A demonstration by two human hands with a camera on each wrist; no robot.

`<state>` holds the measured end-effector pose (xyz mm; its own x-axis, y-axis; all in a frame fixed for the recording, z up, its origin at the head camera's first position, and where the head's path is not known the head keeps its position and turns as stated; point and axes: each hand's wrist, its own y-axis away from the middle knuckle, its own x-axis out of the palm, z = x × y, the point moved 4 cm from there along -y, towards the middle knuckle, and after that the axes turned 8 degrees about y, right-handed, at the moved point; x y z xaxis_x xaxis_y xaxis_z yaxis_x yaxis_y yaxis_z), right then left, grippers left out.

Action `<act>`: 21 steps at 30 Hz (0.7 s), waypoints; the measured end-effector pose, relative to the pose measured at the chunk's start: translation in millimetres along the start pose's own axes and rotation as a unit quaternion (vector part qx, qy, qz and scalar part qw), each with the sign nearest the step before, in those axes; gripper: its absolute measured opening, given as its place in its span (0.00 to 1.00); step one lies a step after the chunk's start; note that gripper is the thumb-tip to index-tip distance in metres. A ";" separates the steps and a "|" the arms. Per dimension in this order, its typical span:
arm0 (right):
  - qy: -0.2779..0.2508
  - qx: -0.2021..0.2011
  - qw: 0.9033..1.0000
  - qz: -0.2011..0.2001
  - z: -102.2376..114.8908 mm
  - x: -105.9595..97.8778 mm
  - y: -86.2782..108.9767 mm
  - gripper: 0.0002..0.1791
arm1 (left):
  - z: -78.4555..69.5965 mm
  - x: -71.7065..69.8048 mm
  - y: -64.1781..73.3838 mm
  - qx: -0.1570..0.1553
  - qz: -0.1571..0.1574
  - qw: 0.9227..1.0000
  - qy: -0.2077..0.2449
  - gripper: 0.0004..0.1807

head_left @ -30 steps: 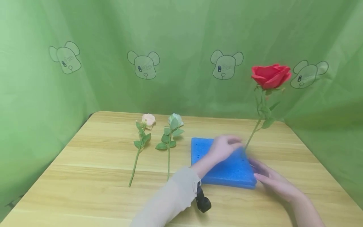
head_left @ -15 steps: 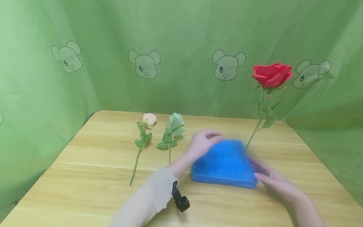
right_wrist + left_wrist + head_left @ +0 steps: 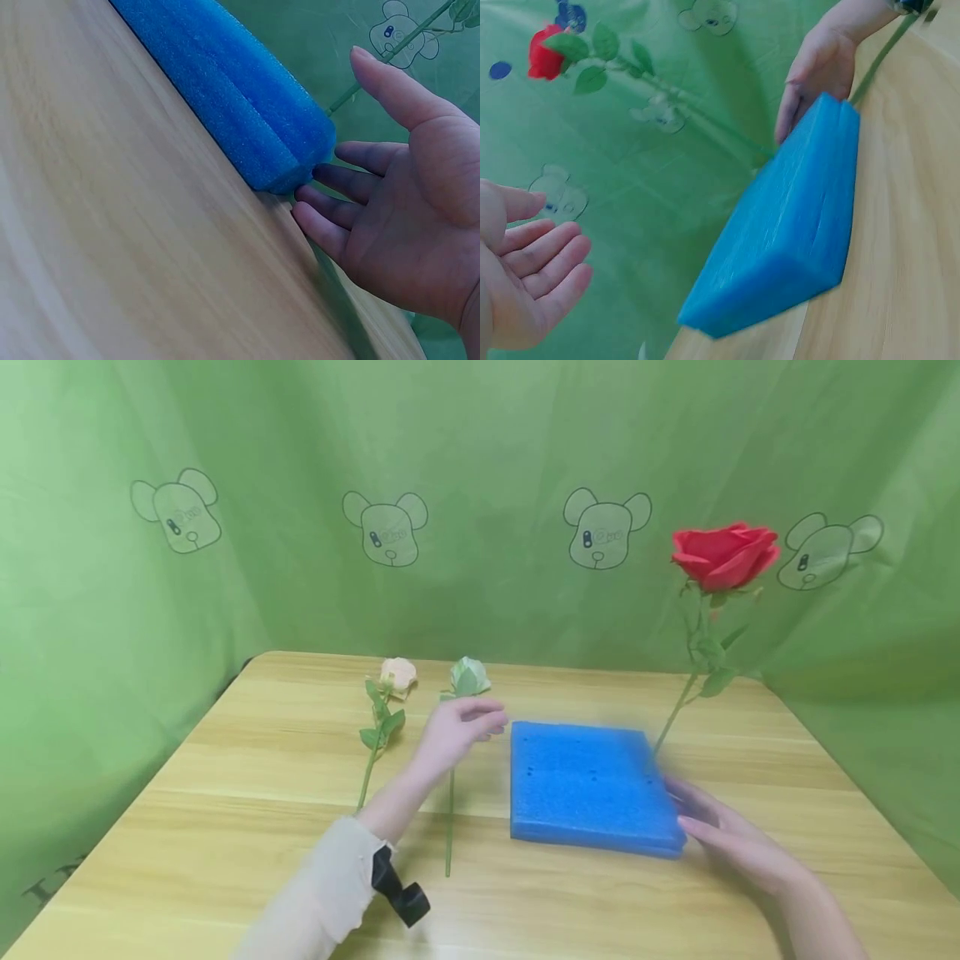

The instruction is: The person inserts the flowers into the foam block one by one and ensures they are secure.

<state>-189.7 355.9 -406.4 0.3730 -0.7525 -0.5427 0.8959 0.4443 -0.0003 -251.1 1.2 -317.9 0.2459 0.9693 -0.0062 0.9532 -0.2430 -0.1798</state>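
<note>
A blue foam block lies flat, its top dotted with small dark holes. Leaning to the right, an artificial red rose stands with its stem at the block's right edge. My right hand is beside that edge; the right wrist view shows its fingers right at the foam's corner, thumb raised. My left hand hangs over the pale green rose, hiding part of its stem and leaves. Its palm holds nothing in the left wrist view, the fingers loosely bent.
To the left, a pale pink rose lies on the wooden table, its lower stem behind my left arm. A black strap dangles from the left sleeve. Green curtain with bear heads surrounds the table.
My left hand has moved left from above the foam block, past its far-left corner, to over the pale green rose. The right hand and red rose have stayed nearly in place.
</note>
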 end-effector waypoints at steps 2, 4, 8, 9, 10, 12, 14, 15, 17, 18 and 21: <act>-0.001 -0.001 1.000 0.000 -0.4 -0.2 -0.1 0.30 | 1.6 -9.6 3.0 -0.015 -0.003 1.000 0.016 0.17; -0.003 -0.002 1.000 0.000 -0.6 -0.2 -0.1 0.30 | 8.0 -18.9 4.3 -0.029 -0.007 0.999 0.025 0.18; 0.006 0.005 1.000 -0.001 -0.8 -0.3 -0.4 0.30 | 17.2 -33.6 9.6 -0.048 -0.010 0.998 0.029 0.19; 0.007 0.007 1.000 -0.001 -0.8 -0.3 -0.5 0.30 | 20.1 -36.9 11.0 -0.052 -0.013 0.998 0.024 0.20; 0.010 0.009 1.000 -0.001 -0.9 -0.4 -0.5 0.30 | 23.6 -39.7 12.2 -0.056 -0.015 0.998 0.021 0.20; 0.008 0.009 1.000 0.001 -1.0 -0.3 -0.4 0.30 | 31.3 -44.7 14.5 -0.073 -0.020 0.997 0.019 0.21; -0.003 0.006 1.000 0.003 -1.3 -0.4 -0.3 0.30 | 39.4 -48.6 16.7 -0.087 -0.025 0.996 0.015 0.23; -0.004 0.006 1.000 0.003 -1.5 -0.4 -0.1 0.30 | 43.6 -50.1 17.8 -0.094 -0.027 0.995 0.016 0.24; -0.008 0.004 1.000 0.002 -1.9 -0.4 0.1 0.30 | 51.8 -53.0 20.0 -0.107 -0.034 0.994 0.012 0.25; -0.008 0.004 1.000 0.001 -1.9 -0.2 0.2 0.30 | 55.7 -54.3 20.8 -0.111 -0.035 0.993 0.006 0.26; -0.002 0.003 1.000 -0.001 -2.1 0.5 0.9 0.30 | 68.2 -57.7 23.2 -0.125 -0.045 0.991 -0.005 0.27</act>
<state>-189.2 356.9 -408.5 0.3714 -0.7555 -0.5397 0.8983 0.4394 0.0030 -255.2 -57.8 -388.8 0.1583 0.9873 -0.0106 0.9851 -0.1572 0.0703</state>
